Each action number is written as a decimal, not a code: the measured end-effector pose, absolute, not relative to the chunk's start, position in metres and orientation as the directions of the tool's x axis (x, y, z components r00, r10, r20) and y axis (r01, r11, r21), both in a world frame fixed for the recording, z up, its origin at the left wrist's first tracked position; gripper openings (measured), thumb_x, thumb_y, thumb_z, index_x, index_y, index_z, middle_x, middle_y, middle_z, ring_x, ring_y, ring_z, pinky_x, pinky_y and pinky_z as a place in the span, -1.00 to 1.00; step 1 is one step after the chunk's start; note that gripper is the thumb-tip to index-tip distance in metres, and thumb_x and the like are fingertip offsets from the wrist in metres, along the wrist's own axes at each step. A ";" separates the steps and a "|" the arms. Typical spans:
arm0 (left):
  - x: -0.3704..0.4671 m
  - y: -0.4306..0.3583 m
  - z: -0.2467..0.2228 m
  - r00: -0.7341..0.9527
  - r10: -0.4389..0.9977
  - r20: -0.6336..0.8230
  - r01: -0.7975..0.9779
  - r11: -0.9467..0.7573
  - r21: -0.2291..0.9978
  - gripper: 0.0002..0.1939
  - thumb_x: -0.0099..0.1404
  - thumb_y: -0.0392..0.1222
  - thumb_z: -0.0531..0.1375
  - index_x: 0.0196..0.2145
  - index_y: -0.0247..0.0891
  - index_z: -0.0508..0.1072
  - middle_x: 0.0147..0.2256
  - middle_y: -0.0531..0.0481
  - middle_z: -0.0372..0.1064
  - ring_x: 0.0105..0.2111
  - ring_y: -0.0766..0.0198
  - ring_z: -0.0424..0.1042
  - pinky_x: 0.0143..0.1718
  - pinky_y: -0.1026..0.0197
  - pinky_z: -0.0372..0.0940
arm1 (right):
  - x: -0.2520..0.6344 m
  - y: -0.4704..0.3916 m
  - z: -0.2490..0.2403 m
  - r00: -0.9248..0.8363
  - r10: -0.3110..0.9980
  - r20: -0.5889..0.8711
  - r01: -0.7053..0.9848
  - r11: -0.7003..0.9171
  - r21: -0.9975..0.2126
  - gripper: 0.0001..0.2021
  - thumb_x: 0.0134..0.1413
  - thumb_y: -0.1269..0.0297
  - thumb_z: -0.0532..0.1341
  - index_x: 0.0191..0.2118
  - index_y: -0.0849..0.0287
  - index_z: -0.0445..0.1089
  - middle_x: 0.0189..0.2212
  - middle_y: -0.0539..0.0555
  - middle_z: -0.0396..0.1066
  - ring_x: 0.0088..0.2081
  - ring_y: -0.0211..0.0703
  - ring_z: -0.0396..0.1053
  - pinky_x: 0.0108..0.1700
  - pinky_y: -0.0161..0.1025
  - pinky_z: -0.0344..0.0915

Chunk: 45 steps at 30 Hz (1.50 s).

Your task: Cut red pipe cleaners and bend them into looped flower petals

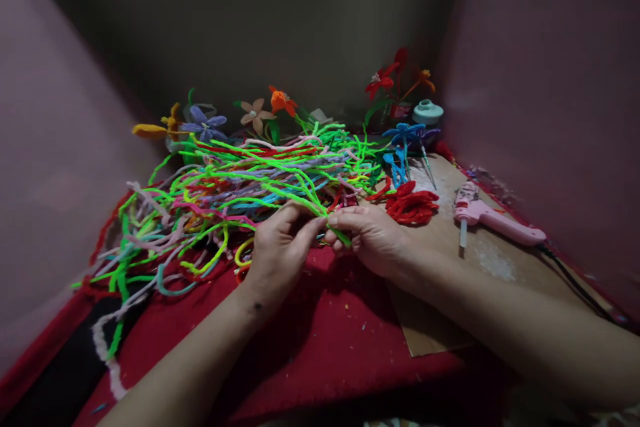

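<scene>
Bright green pipe cleaners (311, 195) run between my two hands over the front of the red cloth. My left hand (281, 243) pinches them between thumb and fingers. Close against it, my right hand (367, 233) grips the same green strands near their end, and a short green piece (342, 237) sticks out below its fingertips. Just behind the hands spreads a big tangled heap of pipe cleaners (240, 177) in green, lilac, pink, yellow and blue. A bundle of red looped pipe cleaners (413, 205) lies to the right of my right hand.
A pink glue gun (510, 221) rests on a brown board (445, 267) at the right, its cord trailing toward the corner. Blue pipe-cleaner flowers (404, 135) lie behind the red bundle. More flowers, including an orange one (283, 101), stand along the back wall by a pale round lid (428, 111).
</scene>
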State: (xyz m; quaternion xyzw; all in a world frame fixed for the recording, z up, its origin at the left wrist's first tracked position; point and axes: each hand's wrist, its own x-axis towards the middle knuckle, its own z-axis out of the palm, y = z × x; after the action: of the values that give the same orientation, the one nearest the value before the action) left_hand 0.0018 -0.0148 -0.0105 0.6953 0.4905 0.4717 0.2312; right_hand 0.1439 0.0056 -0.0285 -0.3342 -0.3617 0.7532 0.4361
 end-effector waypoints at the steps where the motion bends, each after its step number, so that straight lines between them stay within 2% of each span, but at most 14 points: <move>1: -0.001 -0.013 -0.011 0.158 0.831 0.534 0.525 -0.529 0.667 -0.93 0.20 -0.26 0.17 -0.41 -0.29 0.43 -0.46 0.03 0.33 -0.45 0.37 0.32 -0.41 0.32 0.24 | 0.145 0.006 -0.027 -0.397 0.898 -0.192 -0.413 -0.362 -0.836 -0.90 -0.27 0.37 0.29 -0.56 0.28 0.36 -0.66 0.00 0.36 -0.63 -0.38 0.25 -0.56 -0.40 0.16; 5: -0.014 -0.007 -0.006 0.435 0.585 0.684 0.626 -0.743 0.238 -0.88 0.24 -0.35 0.12 -0.33 -0.27 0.46 -0.41 0.01 0.27 -0.40 0.38 0.29 -0.41 0.34 0.22 | 0.147 0.008 -0.021 -0.443 0.876 -0.192 -0.382 -0.378 -0.844 -0.91 -0.29 0.39 0.26 -0.60 0.28 0.33 -0.71 -0.02 0.32 -0.66 -0.39 0.20 -0.58 -0.40 0.11; 10: -0.023 -0.005 0.005 0.557 0.488 0.672 0.689 -0.723 -0.047 -0.89 0.23 -0.28 0.15 -0.39 -0.21 0.48 -0.37 -0.04 0.32 -0.31 0.24 0.28 -0.32 0.21 0.21 | 0.150 0.009 -0.019 -0.464 0.877 -0.125 -0.273 -0.276 -0.922 -0.90 -0.25 0.37 0.26 -0.60 0.27 0.33 -0.69 -0.01 0.32 -0.64 -0.37 0.17 -0.54 -0.35 0.09; 14: -0.023 -0.013 0.013 0.642 0.532 0.552 0.715 -0.674 -0.183 -0.86 0.23 -0.22 0.13 -0.44 -0.23 0.45 -0.45 -0.04 0.38 -0.38 0.19 0.27 -0.32 0.13 0.15 | 0.153 0.006 -0.020 -0.442 0.894 0.076 -0.069 0.050 -0.996 -0.89 -0.12 0.37 0.21 -0.57 0.26 0.32 -0.66 -0.06 0.27 -0.59 -0.38 0.13 -0.49 -0.35 0.07; 17: -0.021 -0.019 0.018 0.597 0.656 0.462 0.746 -0.665 -0.019 -0.84 0.22 -0.22 0.10 -0.48 -0.25 0.43 -0.51 -0.01 0.37 -0.44 0.22 0.27 -0.35 0.14 0.12 | 0.153 0.001 -0.022 -0.433 0.839 0.330 0.171 0.437 -0.883 -0.89 -0.04 0.46 0.12 -0.52 0.26 0.33 -0.61 -0.03 0.30 -0.53 -0.34 0.20 -0.43 -0.35 0.12; 19: -0.020 -0.020 0.020 0.476 0.799 0.367 0.751 -0.587 0.303 -0.80 0.18 -0.21 0.11 -0.56 -0.26 0.40 -0.56 0.02 0.33 -0.49 0.27 0.25 -0.41 0.20 0.11 | 0.153 -0.003 -0.023 -0.448 0.710 0.543 0.294 0.691 -0.661 -0.88 0.00 0.50 0.09 -0.47 0.26 0.35 -0.54 0.04 0.35 -0.47 -0.28 0.25 -0.38 -0.31 0.16; 22: -0.018 -0.017 0.019 0.275 0.961 -0.018 0.527 -0.135 0.839 -0.75 0.07 -0.16 0.18 -0.68 -0.27 0.30 -0.69 0.10 0.13 -0.65 0.39 0.09 -0.60 0.29 -0.03 | 0.153 -0.008 -0.024 -0.492 0.449 0.746 0.397 0.878 -0.267 -0.84 0.07 0.50 0.05 -0.46 0.27 0.33 -0.54 0.12 0.35 -0.45 -0.20 0.23 -0.36 -0.24 0.17; 24: -0.018 -0.013 0.017 0.301 0.925 -0.233 0.224 0.169 0.960 -0.79 -0.01 -0.20 0.22 -0.69 -0.29 0.30 -0.71 0.12 0.09 -0.68 0.43 0.04 -0.63 0.31 -0.04 | 0.154 -0.010 -0.022 -0.517 0.338 0.786 0.431 0.896 -0.102 -0.81 0.10 0.49 0.03 -0.46 0.26 0.33 -0.55 0.14 0.35 -0.45 -0.17 0.20 -0.36 -0.20 0.16; 28: -0.017 -0.010 0.017 0.349 0.903 -0.251 0.024 0.259 0.966 -0.81 -0.03 -0.22 0.24 -0.68 -0.31 0.34 -0.68 0.09 0.16 -0.65 0.44 0.11 -0.60 0.32 0.03 | 0.155 -0.011 -0.019 -0.427 0.360 0.830 0.416 0.893 -0.173 -0.84 0.11 0.48 0.05 -0.41 0.25 0.34 -0.53 0.13 0.36 -0.43 -0.17 0.23 -0.34 -0.19 0.18; 32: -0.019 -0.017 0.026 0.186 0.970 0.155 0.277 -0.203 0.939 -0.90 0.10 -0.18 0.25 -0.47 -0.26 0.45 -0.51 0.07 0.32 -0.52 0.38 0.27 -0.49 0.33 0.17 | 0.155 -0.011 -0.013 -0.309 0.738 0.600 0.136 0.658 -0.740 -0.89 0.10 0.41 0.11 -0.41 0.24 0.34 -0.50 0.05 0.36 -0.45 -0.27 0.27 -0.38 -0.29 0.21; 35: -0.021 -0.021 0.028 0.296 0.828 0.477 0.434 -0.561 0.705 -0.89 0.10 -0.25 0.26 -0.34 -0.21 0.48 -0.31 0.02 0.36 -0.28 0.29 0.35 -0.27 0.28 0.25 | 0.154 -0.010 -0.009 -0.364 0.862 0.354 -0.079 0.350 -0.933 -0.90 0.08 0.33 0.15 -0.41 0.22 0.35 -0.53 -0.02 0.33 -0.48 -0.32 0.26 -0.41 -0.33 0.20; 40: -0.023 -0.020 0.023 0.433 0.690 0.580 0.532 -0.715 0.453 -0.97 0.15 -0.28 0.23 -0.38 -0.21 0.46 -0.32 0.01 0.34 -0.26 0.30 0.32 -0.21 0.27 0.22 | 0.155 -0.012 -0.007 -0.376 0.868 0.324 -0.069 0.322 -0.944 -0.88 0.05 0.33 0.16 -0.44 0.24 0.36 -0.53 0.00 0.35 -0.47 -0.31 0.27 -0.39 -0.32 0.21; 42: -0.021 -0.020 0.020 0.371 0.776 0.510 0.532 -0.628 0.569 -0.92 0.19 -0.23 0.20 -0.45 -0.24 0.42 -0.40 0.04 0.32 -0.35 0.32 0.29 -0.28 0.27 0.20 | 0.155 -0.014 -0.008 -0.347 0.830 0.437 0.056 0.484 -0.874 -0.89 0.06 0.37 0.14 -0.44 0.23 0.36 -0.53 0.01 0.36 -0.47 -0.30 0.27 -0.39 -0.32 0.19; 45: -0.018 -0.018 0.016 0.317 0.937 0.146 0.423 -0.278 0.863 -0.77 0.21 -0.10 0.16 -0.53 -0.26 0.31 -0.56 0.11 0.17 -0.53 0.38 0.16 -0.48 0.30 0.11 | 0.154 -0.016 -0.014 -0.325 0.632 0.703 0.257 0.775 -0.577 -0.88 0.05 0.45 0.11 -0.46 0.22 0.34 -0.55 0.05 0.35 -0.47 -0.27 0.23 -0.37 -0.28 0.17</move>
State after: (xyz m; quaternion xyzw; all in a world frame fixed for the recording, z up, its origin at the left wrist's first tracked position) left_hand -0.0176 -0.0177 0.0158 0.7210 0.4715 0.3450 0.3727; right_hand 0.1539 -0.0163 -0.0136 -0.2805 -0.7929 0.1842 0.5087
